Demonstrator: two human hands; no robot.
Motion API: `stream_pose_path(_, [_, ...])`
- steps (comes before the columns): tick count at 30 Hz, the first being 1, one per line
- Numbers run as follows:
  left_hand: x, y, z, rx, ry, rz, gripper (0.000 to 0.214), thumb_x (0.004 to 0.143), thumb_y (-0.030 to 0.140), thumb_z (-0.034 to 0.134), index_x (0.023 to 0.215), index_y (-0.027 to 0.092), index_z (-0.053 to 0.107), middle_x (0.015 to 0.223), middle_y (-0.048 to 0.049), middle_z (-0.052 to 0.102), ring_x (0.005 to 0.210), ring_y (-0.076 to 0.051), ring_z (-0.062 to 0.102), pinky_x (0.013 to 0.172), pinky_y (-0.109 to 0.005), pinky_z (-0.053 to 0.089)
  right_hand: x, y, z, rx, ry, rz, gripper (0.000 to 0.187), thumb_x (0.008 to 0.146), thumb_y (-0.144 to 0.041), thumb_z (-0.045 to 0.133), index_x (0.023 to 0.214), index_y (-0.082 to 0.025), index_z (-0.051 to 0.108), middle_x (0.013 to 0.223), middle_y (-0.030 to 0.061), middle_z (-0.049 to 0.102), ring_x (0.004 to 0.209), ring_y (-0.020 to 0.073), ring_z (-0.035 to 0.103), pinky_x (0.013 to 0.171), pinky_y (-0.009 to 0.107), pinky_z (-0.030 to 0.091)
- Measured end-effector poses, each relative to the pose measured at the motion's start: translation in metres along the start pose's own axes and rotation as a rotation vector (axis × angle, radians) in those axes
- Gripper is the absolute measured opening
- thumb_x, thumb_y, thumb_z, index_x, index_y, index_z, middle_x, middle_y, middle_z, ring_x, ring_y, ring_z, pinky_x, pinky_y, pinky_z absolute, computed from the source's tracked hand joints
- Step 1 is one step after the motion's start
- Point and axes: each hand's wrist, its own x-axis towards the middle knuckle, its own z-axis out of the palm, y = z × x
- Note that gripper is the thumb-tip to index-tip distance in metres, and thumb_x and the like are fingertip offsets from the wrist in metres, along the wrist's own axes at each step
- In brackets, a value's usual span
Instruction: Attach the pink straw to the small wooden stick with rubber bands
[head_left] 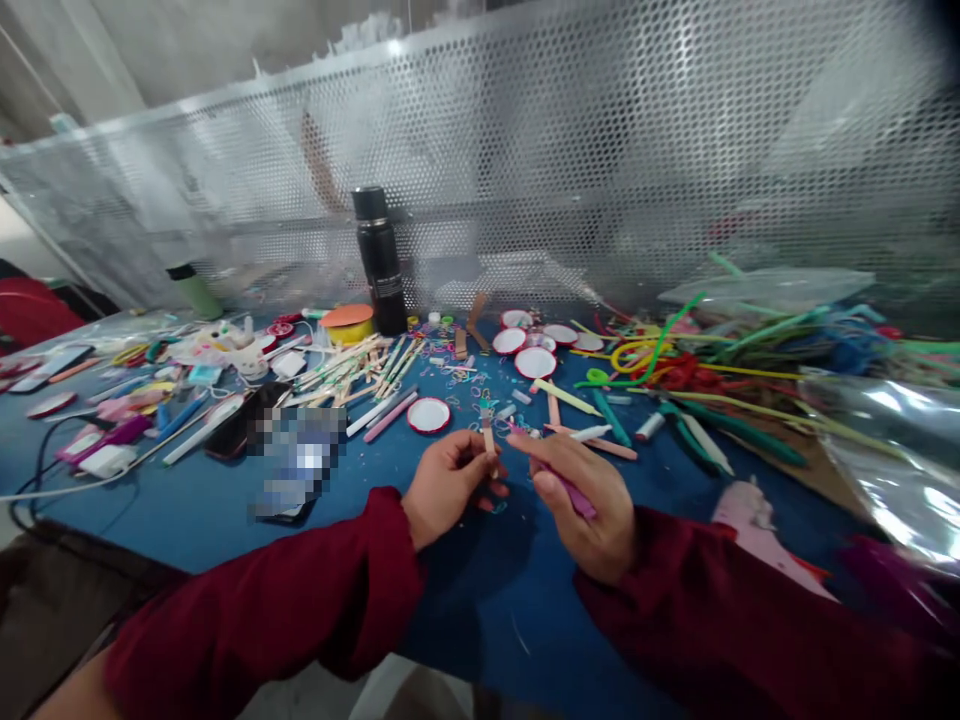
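Between the thumb and fingers of my left hand [444, 487] a small wooden stick [488, 438] is pinched upright, its top end darker and bluish. My right hand [596, 505] is wrapped round a pink-purple marker [576, 494], whose tip points toward the stick. A narrow gap seems to lie between tip and stick, though contact is hard to judge. Just beyond my hands are a white round lid with a red rim [429, 415], a pale yellow marker [566, 397] and scattered small coloured clips or rings [457, 375].
Wooden sticks [352, 372] lie heaped left of centre, near a phone [300, 465]. A black bottle [381, 265] stands against the perforated metal screen [555, 150]. Green-handled pliers [686, 440], coloured pipe cleaners [675, 360] and shiny plastic wrap [892, 460] crowd the right side.
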Motion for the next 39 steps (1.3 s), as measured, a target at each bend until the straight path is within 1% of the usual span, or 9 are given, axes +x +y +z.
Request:
stream_pose_path(4, [0.000, -0.002, 0.001, -0.010, -0.019, -0.017, 0.043, 0.072, 0.048, 0.074, 0.092, 0.013, 0.058, 0.078, -0.0026, 0.064, 0.064, -0.012, 0.066, 0.052, -0.020, 0.050, 0.002, -0.006, 0.000, -0.083, 0.052, 0.000, 0.031, 0.090, -0.025, 0.050, 0.119, -0.023, 0.059, 0.104, 0.0060, 0.069, 0.096, 0.0197, 0.066, 0.090, 0.035, 0.051])
stream_pose_path(7, [0.000, -0.002, 0.001, -0.003, -0.030, -0.025, 0.041, 0.073, 0.047, 0.073, 0.090, 0.013, 0.058, 0.077, -0.0021, 0.064, 0.064, -0.012, 0.067, 0.054, -0.020, 0.051, 0.003, -0.008, 0.002, -0.123, 0.061, 0.032, 0.020, 0.089, -0.025, 0.052, 0.108, -0.023, 0.059, 0.098, 0.0047, 0.069, 0.092, 0.0184, 0.066, 0.083, 0.032, 0.052])
stream_pose_path(9, [0.001, -0.003, 0.001, -0.001, -0.034, -0.026, 0.040, 0.073, 0.046, 0.074, 0.089, 0.013, 0.058, 0.077, -0.0019, 0.064, 0.065, -0.012, 0.067, 0.054, -0.020, 0.052, 0.004, -0.008, 0.002, -0.137, 0.053, 0.035, 0.017, 0.089, -0.025, 0.052, 0.105, -0.024, 0.058, 0.095, 0.0041, 0.069, 0.088, 0.0181, 0.066, 0.081, 0.031, 0.052])
stream_pose_path(14, [0.003, -0.005, -0.001, -0.029, -0.046, -0.023, 0.044, 0.070, 0.049, 0.076, 0.085, 0.013, 0.055, 0.077, -0.0024, 0.064, 0.063, -0.012, 0.066, 0.054, -0.021, 0.052, 0.004, -0.006, 0.001, -0.165, 0.042, -0.013, 0.017, 0.088, -0.026, 0.054, 0.104, -0.024, 0.058, 0.093, 0.0035, 0.070, 0.085, 0.0183, 0.068, 0.080, 0.031, 0.054])
stream_pose_path(18, [0.005, -0.007, -0.003, -0.047, -0.061, -0.011, 0.047, 0.069, 0.052, 0.075, 0.087, 0.013, 0.054, 0.078, -0.0029, 0.064, 0.064, -0.013, 0.067, 0.055, -0.022, 0.052, 0.004, -0.004, 0.001, -0.140, 0.016, -0.041, 0.019, 0.087, -0.027, 0.055, 0.106, -0.025, 0.057, 0.094, 0.0039, 0.070, 0.084, 0.0194, 0.068, 0.077, 0.033, 0.054])
stream_pose_path(23, [0.005, -0.008, -0.002, -0.081, -0.055, -0.011, 0.048, 0.066, 0.051, 0.077, 0.086, 0.014, 0.054, 0.076, -0.0016, 0.064, 0.062, -0.013, 0.067, 0.053, -0.022, 0.052, 0.005, -0.003, 0.002, -0.190, 0.021, -0.056, 0.018, 0.089, -0.027, 0.053, 0.107, -0.025, 0.056, 0.093, 0.0050, 0.068, 0.084, 0.0210, 0.067, 0.078, 0.035, 0.054])
stream_pose_path(30, [0.007, -0.008, -0.002, -0.094, -0.068, -0.014, 0.045, 0.067, 0.049, 0.076, 0.084, 0.014, 0.053, 0.077, -0.0025, 0.065, 0.058, -0.012, 0.066, 0.052, -0.022, 0.052, 0.003, 0.002, 0.003, -0.195, 0.007, -0.084, 0.020, 0.088, -0.026, 0.054, 0.108, -0.025, 0.057, 0.094, 0.0050, 0.068, 0.085, 0.0221, 0.067, 0.081, 0.037, 0.053])
stream_pose_path(35, [0.008, -0.010, -0.003, -0.090, -0.074, -0.012, 0.041, 0.069, 0.046, 0.075, 0.085, 0.014, 0.054, 0.075, -0.0017, 0.065, 0.059, -0.012, 0.066, 0.051, -0.021, 0.051, 0.003, 0.000, 0.003, -0.179, -0.008, -0.066, 0.022, 0.089, -0.026, 0.054, 0.110, -0.028, 0.056, 0.096, 0.0057, 0.068, 0.089, 0.0249, 0.066, 0.082, 0.041, 0.053])
stream_pose_path(39, [0.007, -0.010, -0.002, -0.094, -0.071, -0.012, 0.043, 0.068, 0.047, 0.075, 0.085, 0.014, 0.053, 0.075, -0.0020, 0.065, 0.059, -0.012, 0.067, 0.052, -0.020, 0.052, 0.004, -0.001, 0.003, -0.174, 0.003, -0.072, 0.020, 0.088, -0.026, 0.054, 0.108, -0.027, 0.057, 0.095, 0.0042, 0.069, 0.086, 0.0227, 0.067, 0.082, 0.039, 0.054])
